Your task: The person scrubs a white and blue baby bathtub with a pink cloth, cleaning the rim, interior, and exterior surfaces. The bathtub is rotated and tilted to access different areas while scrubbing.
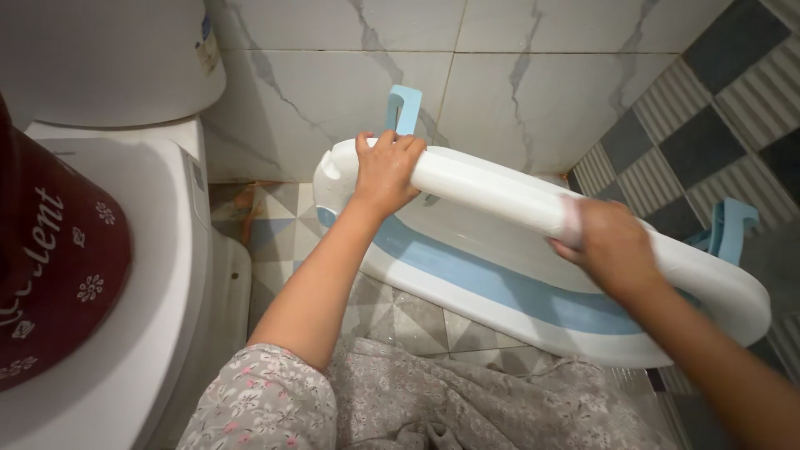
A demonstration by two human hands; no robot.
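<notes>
Bathtub rim gripped under left hand and right hand.

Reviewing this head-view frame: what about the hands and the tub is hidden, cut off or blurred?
- Right hand: motion-blurred; its grip on the tub rim cannot be told.
- Left hand: fingertips curl over the rim, hidden behind it.
- Tub inside: mostly hidden by its own rim, since it stands tilted.
- Blue legs: partly hidden behind the tub.
- Toilet: cut off by the left edge.
</notes>
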